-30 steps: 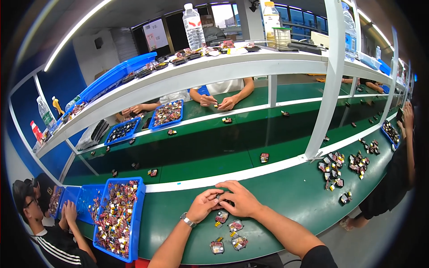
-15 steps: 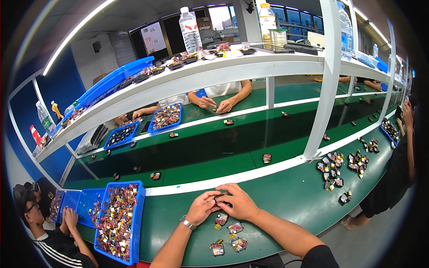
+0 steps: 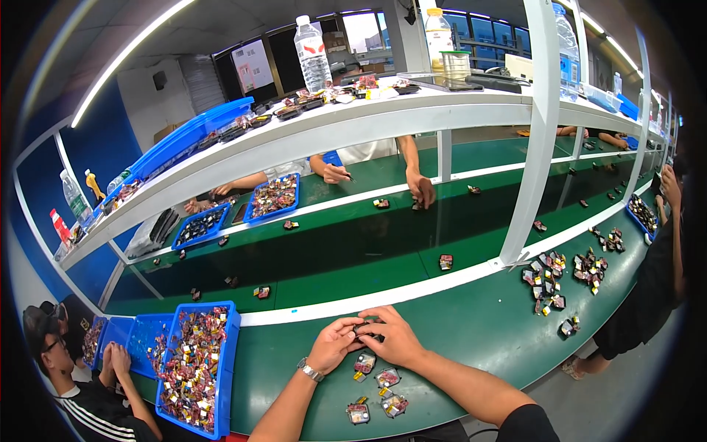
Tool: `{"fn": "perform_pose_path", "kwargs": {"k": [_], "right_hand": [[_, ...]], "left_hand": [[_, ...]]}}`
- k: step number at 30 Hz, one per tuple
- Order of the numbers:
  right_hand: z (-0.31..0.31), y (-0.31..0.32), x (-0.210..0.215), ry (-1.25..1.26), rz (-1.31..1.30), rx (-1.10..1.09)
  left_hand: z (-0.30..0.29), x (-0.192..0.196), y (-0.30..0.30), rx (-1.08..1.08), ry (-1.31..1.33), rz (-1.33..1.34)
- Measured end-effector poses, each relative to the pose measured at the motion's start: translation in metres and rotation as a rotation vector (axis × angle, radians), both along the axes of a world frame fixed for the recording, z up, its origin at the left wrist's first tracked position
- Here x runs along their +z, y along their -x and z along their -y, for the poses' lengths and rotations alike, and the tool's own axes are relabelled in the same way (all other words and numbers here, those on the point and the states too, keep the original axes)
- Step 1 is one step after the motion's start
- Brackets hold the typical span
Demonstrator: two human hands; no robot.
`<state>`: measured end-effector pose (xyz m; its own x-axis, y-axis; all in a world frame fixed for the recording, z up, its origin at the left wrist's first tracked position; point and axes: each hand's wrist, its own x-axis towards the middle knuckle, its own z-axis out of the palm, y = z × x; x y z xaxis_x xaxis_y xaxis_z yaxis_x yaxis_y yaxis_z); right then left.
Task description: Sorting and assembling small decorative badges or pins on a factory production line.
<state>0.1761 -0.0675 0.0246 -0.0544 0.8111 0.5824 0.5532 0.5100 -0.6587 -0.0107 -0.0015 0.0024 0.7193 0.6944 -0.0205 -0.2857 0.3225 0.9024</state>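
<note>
My left hand [image 3: 336, 344] and my right hand [image 3: 392, 335] meet over the green work surface. Between their closed fingertips is a small black-cased module [image 3: 361, 328], mostly covered by the fingers. A metal watch [image 3: 310, 369] is on my left wrist. Just below the hands lie several similar modules, small black housings with reddish wiring and yellow tags; the closest module [image 3: 364, 362] is right under my fingers. Another module [image 3: 387, 377] sits beside it, and a further module [image 3: 359, 412] is nearer the front edge.
A blue tray [image 3: 230, 368] heaped with modules stands at my left, beside a seated person. Past the white rail, a green conveyor belt [image 3: 339, 254] carries scattered modules. A white upright post [image 3: 536, 140] rises ahead right. Module piles [image 3: 545, 280] lie rightward. Co-workers' hands are across the belt.
Modules on the belt have shifted slightly to the right. Across it, a co-worker's hands have parted, one now reaching over the belt. My own hands have barely moved.
</note>
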Motion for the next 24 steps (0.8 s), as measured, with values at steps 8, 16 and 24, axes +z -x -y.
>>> {"fn": "perform_pose_path", "kwargs": {"k": [8, 16, 24], "right_hand": [[-0.003, -0.001, -0.01, 0.093, -0.083, 0.01], [0.0, 0.003, -0.007, 0.089, -0.1, 0.006], [0.004, 0.008, 0.002, 0.052, -0.111, -0.006]], "left_hand": [[0.0, -0.002, -0.002, 0.009, -0.018, -0.004], [0.002, -0.002, -0.003, 0.04, -0.02, 0.055], [0.0, -0.008, -0.001, 0.033, -0.033, 0.147]]}}
